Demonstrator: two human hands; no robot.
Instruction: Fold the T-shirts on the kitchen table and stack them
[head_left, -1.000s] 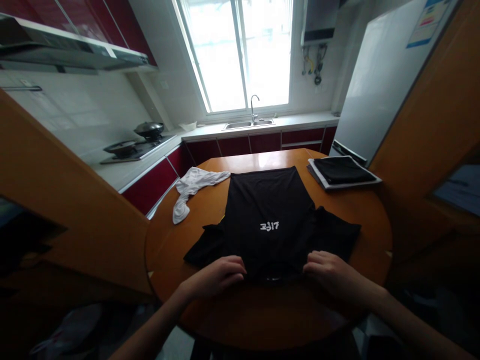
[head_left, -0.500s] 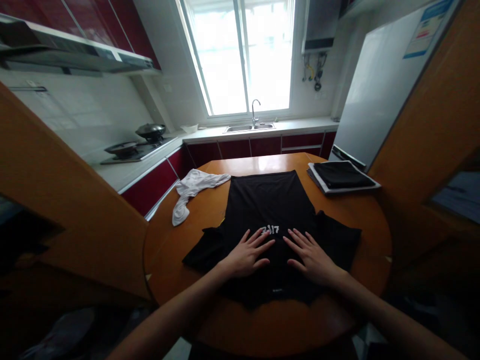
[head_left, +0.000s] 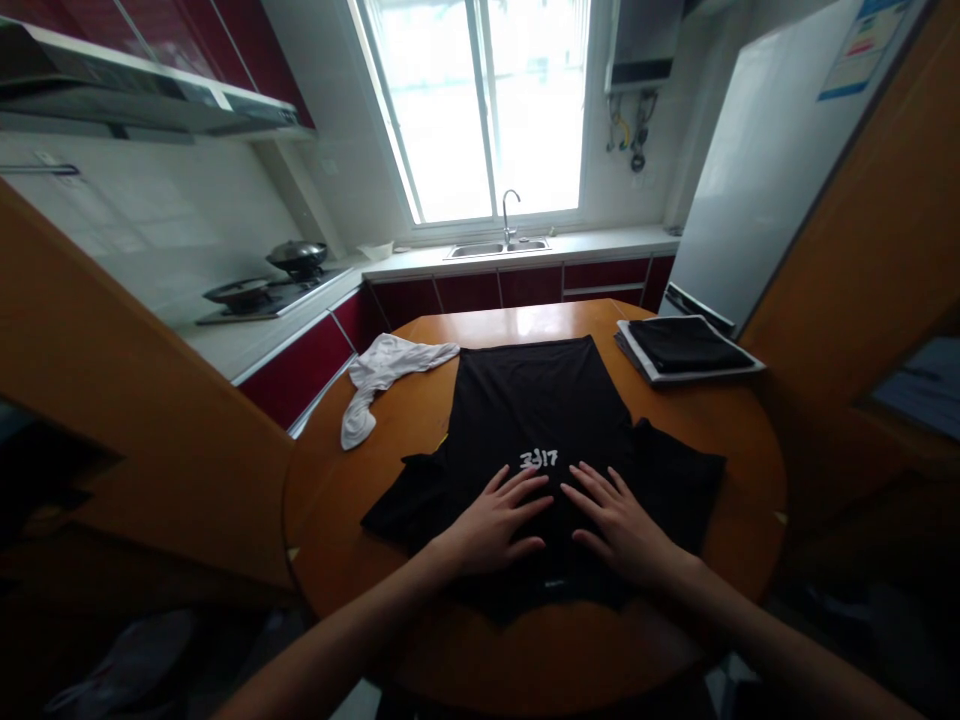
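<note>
A black T-shirt (head_left: 532,400) lies spread out on the round wooden table (head_left: 420,640), its neck end towards me and its hem at the far side. White lettering shows on its chest. My left hand (head_left: 495,525) rests flat on the shirt just below the lettering, fingers apart. Beside it, my right hand (head_left: 619,525) lies on the cloth the same way, fingers spread. Neither hand grasps the fabric. Both sleeves stretch outwards, the left one partly bunched where it meets the body.
A crumpled white garment (head_left: 386,365) lies at the table's left. On the right is a stack of folded clothes (head_left: 686,345), black on top. Behind are a sink (head_left: 499,248), a stove with pans (head_left: 296,256) and a fridge (head_left: 757,170).
Both hands have slid slightly towards me over the shirt, so the white lettering shows more fully. The camera view has shifted a little; the shirt lies much the same.
</note>
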